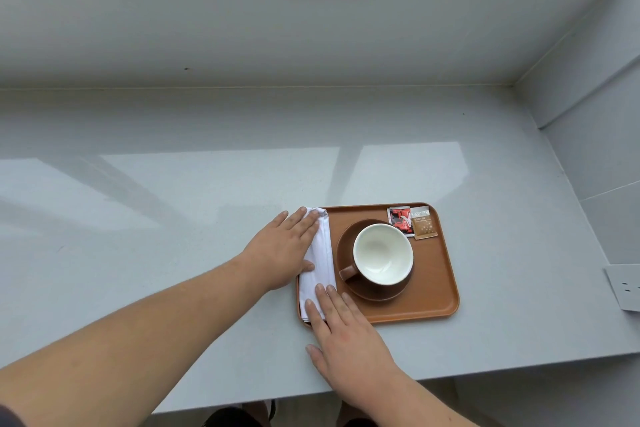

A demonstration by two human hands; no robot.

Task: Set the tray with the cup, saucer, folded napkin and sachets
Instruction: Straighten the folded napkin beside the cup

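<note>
Left hand [282, 250]: flattened, fingers straight, on the folded napkin [322, 253] at the tray's [438, 291] left rim.
Right hand [346, 333]: flattened likewise, fingers straight, on the napkin at the tray's near-left corner.
Cup [382, 253]: set on the saucer [346, 239], mid-tray.
Red sachet [400, 220], brown sachet [425, 224]: laid in the tray's far-right corner.

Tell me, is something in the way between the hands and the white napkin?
Nothing visible. The left hand and right hand rest flat on the napkin, which lies along the left side of the tray, beside the saucer.
</note>
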